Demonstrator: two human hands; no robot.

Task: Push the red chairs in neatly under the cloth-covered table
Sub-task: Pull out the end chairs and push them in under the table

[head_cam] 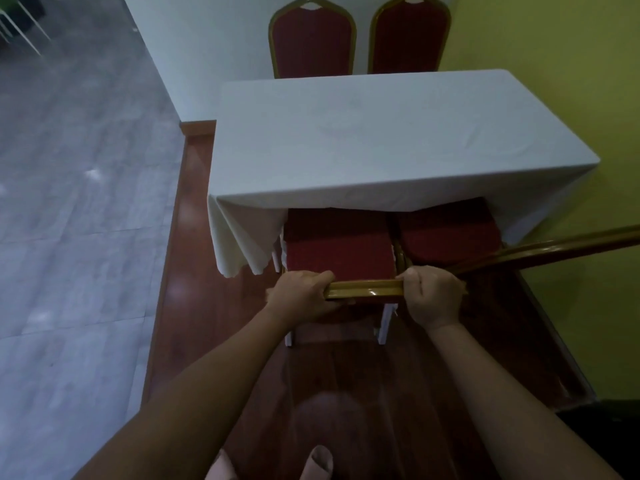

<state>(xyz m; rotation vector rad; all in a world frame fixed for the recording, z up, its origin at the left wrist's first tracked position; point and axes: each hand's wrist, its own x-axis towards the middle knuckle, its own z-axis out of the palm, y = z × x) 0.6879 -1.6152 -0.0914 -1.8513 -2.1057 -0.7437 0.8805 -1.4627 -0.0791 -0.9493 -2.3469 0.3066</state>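
Both hands grip the glossy gold top rail [365,288] of a red chair: the left hand [304,294] is wrapped around the rail's left end, the right hand [433,294] is clenched around its right end, fingers curled over the front edge. Just beyond the knuckles lies the near left chair [337,244], its square seat padded in ribbed dark-red fabric, its front edge tucked under the hanging hem of the cloth. Two pale back legs [385,322] stand on the floor below the hands, between the wrists.

Beyond and to the right of the right hand sits the near right chair [450,230], the same red upholstery, its seat partly under the cloth; its curved gold back rail runs out past the right hand toward the right edge of view.

Past both seats stretches the worktop [381,140], a long rectangle draped in smooth, lightly creased white cloth, whose corner falls in soft folds beyond the left hand. On the far side of it stand two more chairs, the far left chair [313,39] and the far right chair [408,38], each with an arched, gold-framed red back showing above the cloth. Four red chairs in all.

Under the arms, the floor [363,393] is polished reddish wood with a shine; left of the left forearm it gives way to grey stone-look tile [76,202]. A yellow-green wall [571,81] rises to the right of the right hand.
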